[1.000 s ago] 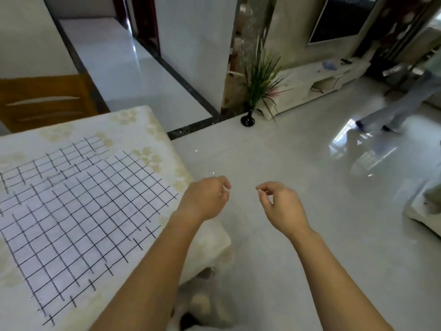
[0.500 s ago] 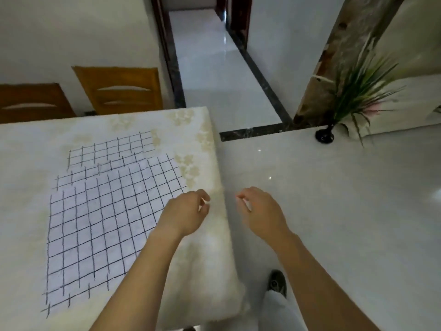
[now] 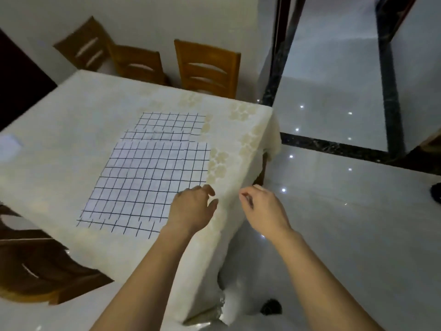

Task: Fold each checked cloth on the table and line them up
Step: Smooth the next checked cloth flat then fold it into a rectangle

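Note:
A large white cloth with a dark checked grid (image 3: 145,185) lies spread flat on the table (image 3: 59,130). A second checked cloth (image 3: 170,124) lies behind it, partly under its far edge. My left hand (image 3: 193,211) hovers over the near right corner of the large cloth, fingers loosely bent and holding nothing. My right hand (image 3: 263,209) hangs beyond the table's right edge, above the floor, fingers loosely curled and holding nothing.
The table wears a cream cloth with a flower border (image 3: 243,144) that drapes over its right edge. Wooden chairs (image 3: 207,68) stand at the far side and a dark chair (image 3: 35,271) at the near left. Glossy tiled floor (image 3: 346,223) lies to the right.
The view has swung left onto the table. Both hands have moved toward the table; my left hand is now over the large cloth's corner, its fingers looser than before.

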